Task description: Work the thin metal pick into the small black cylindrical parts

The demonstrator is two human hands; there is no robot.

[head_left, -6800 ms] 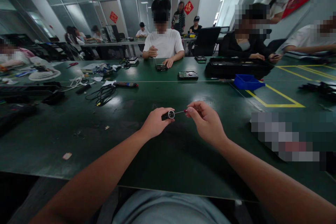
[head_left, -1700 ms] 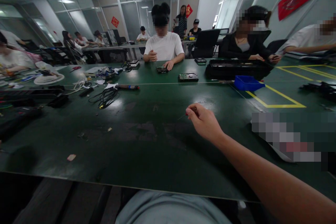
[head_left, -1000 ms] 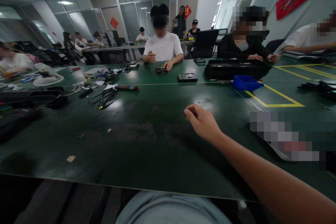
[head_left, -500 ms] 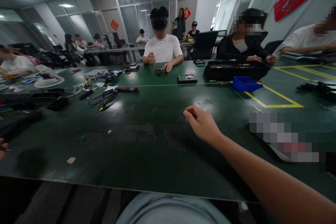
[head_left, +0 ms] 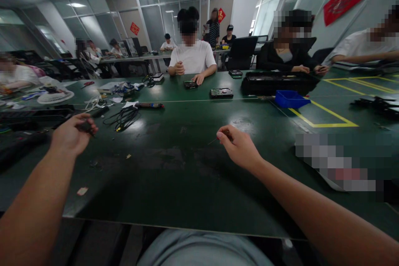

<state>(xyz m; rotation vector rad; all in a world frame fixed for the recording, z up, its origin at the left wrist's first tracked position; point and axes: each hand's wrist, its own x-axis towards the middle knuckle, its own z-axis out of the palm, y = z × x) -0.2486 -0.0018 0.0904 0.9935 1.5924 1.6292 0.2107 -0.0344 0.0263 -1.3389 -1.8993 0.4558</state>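
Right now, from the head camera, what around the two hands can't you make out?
- Left hand: its fingers close on a small dark object, mostly covered; what it is cannot be told.
- Right hand: pinches a thin tool; the fingers hide its handle, and the tip is too small to read.
- Pixelated patch on the green table, head view: whatever lies there is blurred out.

The left hand [head_left: 71,135] covers most of a small dark thing [head_left: 85,126]. The thin tool [head_left: 215,139] in the right hand [head_left: 238,147] is too small to identify.
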